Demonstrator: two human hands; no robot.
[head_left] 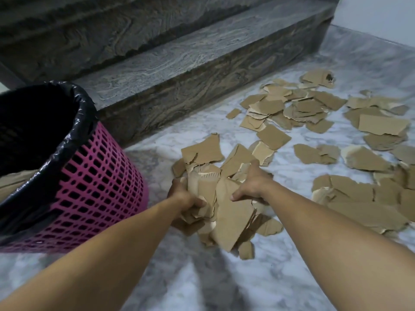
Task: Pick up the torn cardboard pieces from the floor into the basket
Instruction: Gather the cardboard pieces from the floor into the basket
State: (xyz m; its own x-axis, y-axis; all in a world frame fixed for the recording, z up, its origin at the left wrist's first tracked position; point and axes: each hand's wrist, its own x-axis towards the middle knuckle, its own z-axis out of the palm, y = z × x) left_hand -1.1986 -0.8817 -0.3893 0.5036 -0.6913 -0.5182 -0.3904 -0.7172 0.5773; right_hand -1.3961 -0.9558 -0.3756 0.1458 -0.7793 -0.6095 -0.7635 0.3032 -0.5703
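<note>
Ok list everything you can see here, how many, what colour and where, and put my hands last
Basket: one, pink lattice, on the floor at left.
Bin bag: one, black, lining the basket and folded over its rim.
Cardboard in the basket: a few brown pieces, just visible inside at the left edge.
Gathered bundle: one clump of brown torn pieces, centre, between the hands.
Scattered cardboard pieces: many, brown, spread over the floor at right.
Floor: white-grey marble.
Stair steps: at least two, dark grey veined stone, behind the basket.
Wall: pale, top right.
Left hand: grips the bundle's left side.
Right hand: grips its right side.
</note>
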